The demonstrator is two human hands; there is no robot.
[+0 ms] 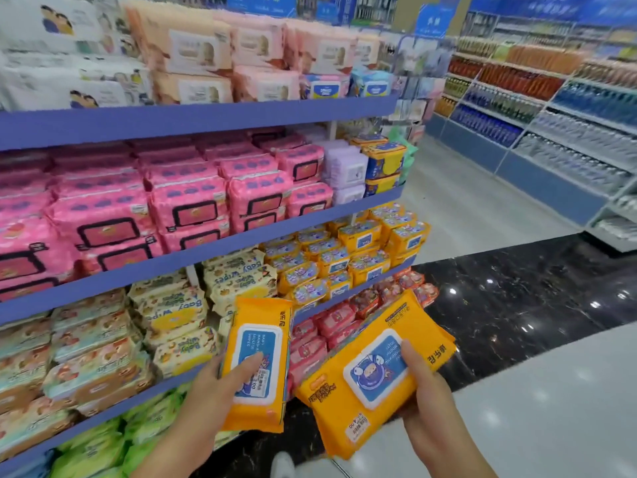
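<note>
Left hand grips an upright pack, right hand a tilted pack, thumbs over the lids. Fronts face up, probably for comparing labels.

head view looks down and forward, close above shelves, facing the aisle.

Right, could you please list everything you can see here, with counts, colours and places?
Upright wipes pack: one, orange with blue lid, in left hand.
Tilted wipes pack: at least one, orange, in right hand.
Peach packs: many, top shelf.
White packs: many, top shelf, left.
Pink packs: many, second shelf.
Cream packs: many, third shelf.
Yellow packs: many, third shelf, right.
Red packs: many, fourth shelf.
Green packs: many, bottom shelf.
Shelves: several, blue-violet, left.
Bottles: many, mixed colours, far right.
Floor: pale tiles, black band.
Left hand: one, grips upright pack.
Right hand: one, grips tilted pack.
</note>
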